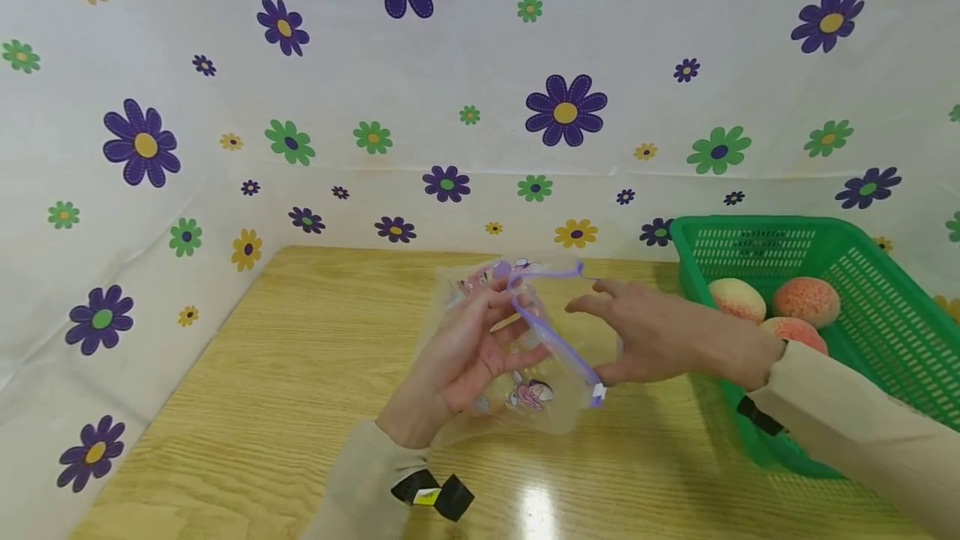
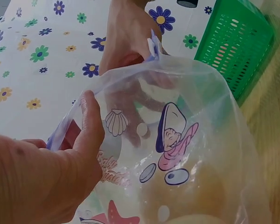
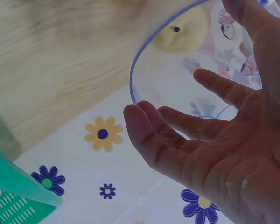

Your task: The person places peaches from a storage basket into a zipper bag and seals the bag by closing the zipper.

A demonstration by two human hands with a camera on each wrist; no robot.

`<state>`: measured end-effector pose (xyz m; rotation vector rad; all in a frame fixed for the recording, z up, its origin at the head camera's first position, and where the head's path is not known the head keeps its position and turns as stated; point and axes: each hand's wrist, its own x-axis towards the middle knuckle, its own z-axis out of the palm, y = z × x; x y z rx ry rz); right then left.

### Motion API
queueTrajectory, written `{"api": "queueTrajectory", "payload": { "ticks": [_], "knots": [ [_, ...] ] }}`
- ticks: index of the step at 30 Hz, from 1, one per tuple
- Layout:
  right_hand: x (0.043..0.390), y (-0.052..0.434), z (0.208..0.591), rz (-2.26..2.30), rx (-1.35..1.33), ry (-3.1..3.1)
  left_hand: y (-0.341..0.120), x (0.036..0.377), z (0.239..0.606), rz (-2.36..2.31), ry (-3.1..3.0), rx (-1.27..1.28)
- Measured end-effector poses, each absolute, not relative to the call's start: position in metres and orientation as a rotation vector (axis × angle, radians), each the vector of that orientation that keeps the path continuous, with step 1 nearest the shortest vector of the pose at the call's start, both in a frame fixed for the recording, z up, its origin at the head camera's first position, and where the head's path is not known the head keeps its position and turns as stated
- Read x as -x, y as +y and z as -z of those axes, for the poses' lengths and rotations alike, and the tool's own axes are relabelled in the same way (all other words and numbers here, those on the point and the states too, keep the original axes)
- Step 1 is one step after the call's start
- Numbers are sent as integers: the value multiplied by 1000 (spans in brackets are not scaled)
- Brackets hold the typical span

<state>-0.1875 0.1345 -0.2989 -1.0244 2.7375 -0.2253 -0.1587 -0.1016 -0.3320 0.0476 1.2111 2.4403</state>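
Note:
A clear zip bag [image 1: 551, 411] with a purple zip edge and cartoon prints lies over the wooden table, its mouth spread apart towards the right. My left hand [image 1: 472, 357] holds the bag's rim; in the left wrist view its thumb [image 2: 90, 121] lies on the outside of the film. At the mouth, my right hand [image 1: 652, 332] has its fingers spread and loosely bent. Two of its fingertips [image 3: 135, 116] touch or nearly touch the purple rim. A round pale-yellow fruit [image 3: 189, 32] with a dark spot shows through the film, seemingly inside the bag.
To the right stands a green plastic basket [image 1: 765, 227], holding peach-like fruits [image 1: 806, 302] in yellow and red. The wooden table [image 1: 247, 382] extends to the left. Behind it hangs a white flower-printed cloth [image 1: 465, 48].

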Motion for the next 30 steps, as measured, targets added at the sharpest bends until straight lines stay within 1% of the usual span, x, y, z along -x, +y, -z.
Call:
{"api": "queueTrajectory", "payload": {
  "ticks": [11, 15, 24, 30],
  "knots": [
    [179, 133, 266, 96, 1038, 2895, -113, 160, 307, -2454, 1332, -79],
    [178, 134, 259, 75, 1067, 2934, -113, 162, 304, -2458, 1359, -73],
    [177, 149, 273, 43, 1127, 2947, -99, 164, 324, -2393, 1319, -43],
    [174, 165, 275, 15, 1130, 2994, -94, 163, 328, -2392, 1307, -30]
  ]
}}
